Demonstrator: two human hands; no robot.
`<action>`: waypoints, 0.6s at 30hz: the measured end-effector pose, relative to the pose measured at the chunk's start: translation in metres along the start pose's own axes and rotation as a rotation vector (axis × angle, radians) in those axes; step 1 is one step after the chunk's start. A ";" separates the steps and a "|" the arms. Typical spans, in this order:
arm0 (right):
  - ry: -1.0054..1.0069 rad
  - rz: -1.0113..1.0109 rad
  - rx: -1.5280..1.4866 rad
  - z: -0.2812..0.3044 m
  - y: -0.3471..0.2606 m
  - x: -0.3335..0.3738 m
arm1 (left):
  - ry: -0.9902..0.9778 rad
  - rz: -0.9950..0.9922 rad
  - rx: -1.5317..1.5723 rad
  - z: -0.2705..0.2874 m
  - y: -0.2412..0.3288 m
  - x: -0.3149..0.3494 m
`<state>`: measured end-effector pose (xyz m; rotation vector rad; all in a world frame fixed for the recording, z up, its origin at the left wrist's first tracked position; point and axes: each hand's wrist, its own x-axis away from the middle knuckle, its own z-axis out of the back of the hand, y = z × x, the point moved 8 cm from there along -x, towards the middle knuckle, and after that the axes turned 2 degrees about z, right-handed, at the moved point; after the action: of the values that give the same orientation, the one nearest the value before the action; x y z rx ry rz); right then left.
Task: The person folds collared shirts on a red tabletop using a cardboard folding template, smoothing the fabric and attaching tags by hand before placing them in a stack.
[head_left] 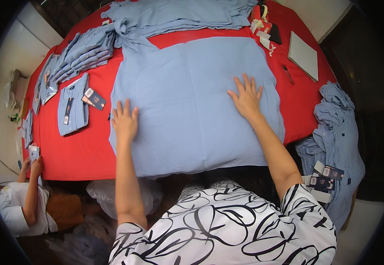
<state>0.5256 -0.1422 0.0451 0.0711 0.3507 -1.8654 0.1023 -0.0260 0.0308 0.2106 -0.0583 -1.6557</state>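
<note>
Hands flat on a blue shirt

From the head view, I am pressing my left hand (124, 121) and right hand (246, 98), fingers spread and gripping nothing, on the blue shirt (187, 110) lying flat on the red desk (81, 150).

Both arms outstretched; left hand (124, 122) and right hand (246, 98) seemingly flat, fingers spread.

Matt cloth on a matt red table cover

The spread pale blue woven cloth garment (192, 101) looks soft, matt and faintly creased under both flat bare hands, left hand (124, 123) and right hand (246, 100). The red cloth table cover (81, 150) is smooth and dull. The folded blue shirt (72, 110) carries a glossy dark card tag (95, 100). The flat grey board (303, 55) looks smooth.
</note>
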 end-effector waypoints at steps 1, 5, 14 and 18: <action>0.013 -0.018 0.043 -0.007 0.006 0.001 | 0.033 0.048 -0.015 -0.008 -0.003 0.011; 0.024 -0.055 0.045 -0.018 0.015 0.000 | 0.083 0.119 0.014 -0.008 -0.011 0.015; 0.090 0.066 0.144 -0.019 0.009 -0.007 | 0.319 -0.209 0.253 0.016 0.013 -0.037; 0.020 0.018 0.065 0.009 0.004 -0.034 | 0.232 -0.166 0.087 0.005 -0.004 -0.088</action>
<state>0.5415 -0.1142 0.0610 0.1364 0.3025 -1.8590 0.1051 0.0611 0.0441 0.4838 0.0647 -1.7847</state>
